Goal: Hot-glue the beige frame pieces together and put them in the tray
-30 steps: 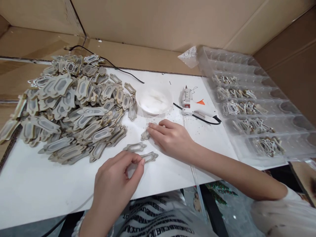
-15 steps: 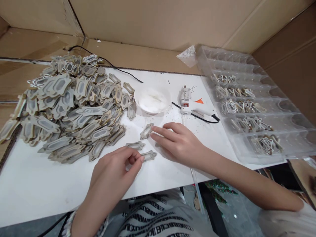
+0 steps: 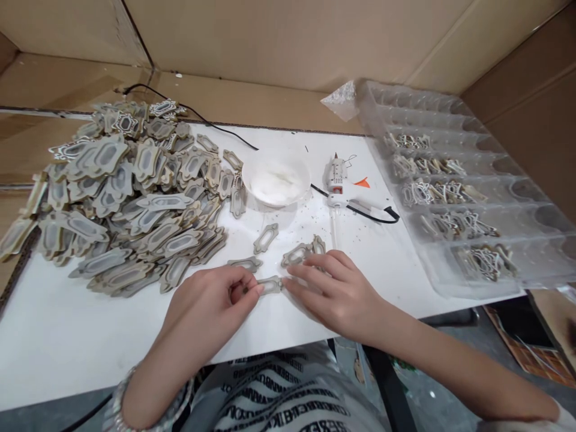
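Observation:
Between the thumb and fingers of my left hand (image 3: 216, 300) is the left end of a small grey frame-shaped plaque (image 3: 270, 286), close to the white tabletop. My right hand (image 3: 339, 288) reaches in from the right with its fingers stretched out and a little apart. One fingertip is at the plaque's right end. Partly under the other right fingers lie loose plaques (image 3: 294, 255). Another loose plaque (image 3: 266, 238) lies just above, and one more (image 3: 245, 264) shows behind my left fingers. A large heap of these plaques (image 3: 162, 201) spreads over the left side.
A white bowl (image 3: 276, 180) with white contents stands behind my hands. To its right lies a white glue gun (image 3: 336, 180) with a black cord. A clear compartment tray (image 3: 531, 219) at the right holds small pieces in several rows. Cardboard walls (image 3: 288, 48) enclose the back.
My right hand has moved away from the upper loose plaque, down and to the right, onto the plaque in my left hand. Loose plaques now show under its fingers. My left hand stays nearly still.

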Tool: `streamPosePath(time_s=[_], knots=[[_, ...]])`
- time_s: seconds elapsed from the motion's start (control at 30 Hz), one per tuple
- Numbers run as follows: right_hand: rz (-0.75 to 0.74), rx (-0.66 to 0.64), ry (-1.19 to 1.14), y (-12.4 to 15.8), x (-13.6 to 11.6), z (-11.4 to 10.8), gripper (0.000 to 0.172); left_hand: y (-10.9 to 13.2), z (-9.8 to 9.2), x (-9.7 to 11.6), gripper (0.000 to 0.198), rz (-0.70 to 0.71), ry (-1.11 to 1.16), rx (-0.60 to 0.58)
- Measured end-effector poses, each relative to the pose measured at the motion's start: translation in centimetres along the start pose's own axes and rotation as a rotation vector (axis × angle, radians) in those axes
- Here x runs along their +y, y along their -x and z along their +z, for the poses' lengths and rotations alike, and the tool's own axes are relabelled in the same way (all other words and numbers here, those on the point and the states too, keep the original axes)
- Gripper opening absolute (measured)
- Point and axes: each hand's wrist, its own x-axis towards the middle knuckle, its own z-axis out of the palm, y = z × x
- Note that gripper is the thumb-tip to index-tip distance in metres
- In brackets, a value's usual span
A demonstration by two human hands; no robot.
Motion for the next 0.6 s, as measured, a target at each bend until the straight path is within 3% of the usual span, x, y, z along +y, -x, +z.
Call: streamPosePath(time_s=[0.6], knots=[[0.033,0.04,0.009,0.9,-0.81,0.72,0.02,0.08,0.75,0.38,0.01,0.001,-0.136,0.035]])
